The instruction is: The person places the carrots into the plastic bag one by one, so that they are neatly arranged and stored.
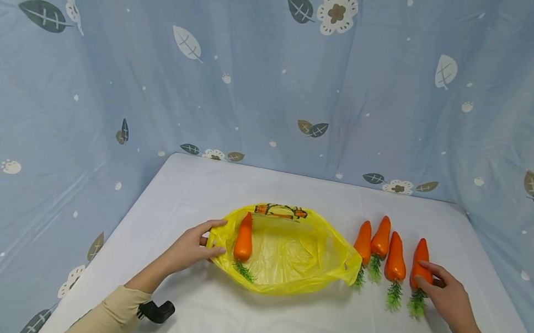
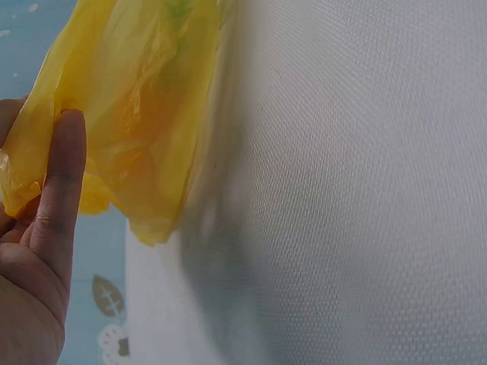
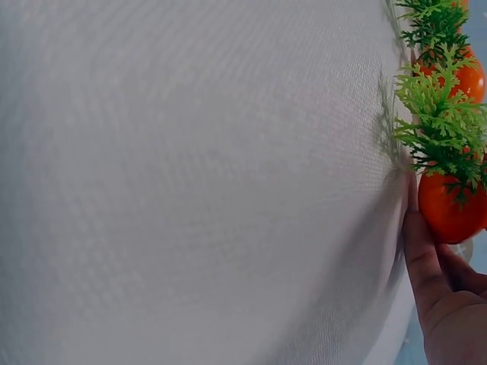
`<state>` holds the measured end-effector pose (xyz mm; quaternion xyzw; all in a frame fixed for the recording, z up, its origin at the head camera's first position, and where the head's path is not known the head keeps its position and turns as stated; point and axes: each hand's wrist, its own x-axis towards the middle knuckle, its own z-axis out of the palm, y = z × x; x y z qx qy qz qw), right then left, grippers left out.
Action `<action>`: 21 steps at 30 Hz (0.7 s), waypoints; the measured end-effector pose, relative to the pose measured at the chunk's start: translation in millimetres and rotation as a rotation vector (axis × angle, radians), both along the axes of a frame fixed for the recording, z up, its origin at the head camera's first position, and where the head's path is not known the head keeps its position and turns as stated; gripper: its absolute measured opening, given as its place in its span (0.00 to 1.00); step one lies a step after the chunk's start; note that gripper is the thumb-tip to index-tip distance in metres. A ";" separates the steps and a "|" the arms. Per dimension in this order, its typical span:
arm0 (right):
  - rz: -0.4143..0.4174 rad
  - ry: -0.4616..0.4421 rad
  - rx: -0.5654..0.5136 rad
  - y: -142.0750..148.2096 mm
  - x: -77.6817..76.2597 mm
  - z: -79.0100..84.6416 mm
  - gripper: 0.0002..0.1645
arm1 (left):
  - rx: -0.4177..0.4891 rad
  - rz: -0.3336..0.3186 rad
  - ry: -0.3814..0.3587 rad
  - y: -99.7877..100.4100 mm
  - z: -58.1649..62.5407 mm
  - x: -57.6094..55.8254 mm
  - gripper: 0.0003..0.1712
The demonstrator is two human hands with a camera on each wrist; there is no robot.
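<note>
The left hand [image 1: 188, 248] pinches the left end of a yellow plastic bag [image 1: 301, 254], thumb on the near side of the gathered film and fingers beyond it. The bag lies on the white bench [image 1: 247, 325] with its mouth spread wide, and an orange-and-black print [image 1: 281, 211] shows along its far rim. One carrot [image 1: 244, 241] is inside, close to the left hand, tip pointing away from the person and green leaves against the near rim.

To the right of the bag, four more carrots lie in a loose row, all with their leafy ends toward the person. The leftmost carrot [image 1: 363, 239] is just beside the bag, whose right corner overlaps its lower part; the next one [image 1: 381, 239] sits a little farther back, and the third [image 1: 395, 257] follows. The right hand [image 1: 448, 300] has its thumb and fingers on the rightmost carrot [image 1: 419, 253] and appears to pinch it (the right wrist view catches only its rounded end and leaves, so the far fingers are hard to judge). Beige sleeves [image 1: 110, 317] cover both forearms, and a blue leaf-patterned curtain [image 1: 258, 76] hangs behind.
</note>
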<state>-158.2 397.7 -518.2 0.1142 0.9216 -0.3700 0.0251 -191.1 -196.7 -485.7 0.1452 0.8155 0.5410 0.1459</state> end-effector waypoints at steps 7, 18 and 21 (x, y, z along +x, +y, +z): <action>0.002 0.037 0.004 -1.8 1.7 2.2 0.39 | 0.003 0.006 0.001 0.1 0.1 0.0 0.42; 0.010 0.107 -0.011 -4.4 5.0 7.4 0.36 | 0.024 0.000 0.004 1.2 2.2 1.7 0.42; 0.013 0.119 -0.022 -5.6 5.7 8.6 0.36 | 0.019 0.001 0.009 1.1 2.0 1.6 0.42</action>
